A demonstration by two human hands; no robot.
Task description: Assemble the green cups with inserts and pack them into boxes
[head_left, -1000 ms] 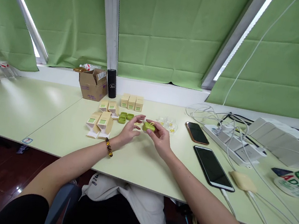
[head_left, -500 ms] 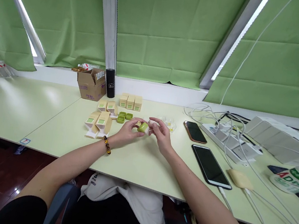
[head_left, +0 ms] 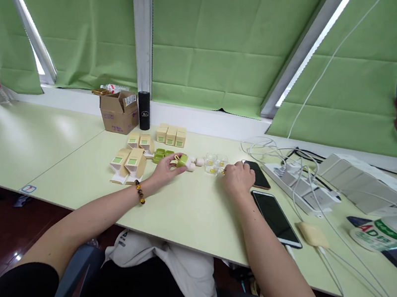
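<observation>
Left hand gripped a small green case at the frame's centre.

The left hand (head_left: 163, 170) pinched the green case (head_left: 182, 160), apparently tilted, its long axis running toward upper left. The right hand (head_left: 238, 179) lay curled beside clear packets (head_left: 214, 163), touching them; whether it grasped one I could not tell.

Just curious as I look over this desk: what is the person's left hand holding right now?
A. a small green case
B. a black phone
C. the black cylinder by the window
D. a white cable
A: the left hand grips a small green case just above the table, while the phones lie off to the right and the black cylinder stands untouched.
</observation>
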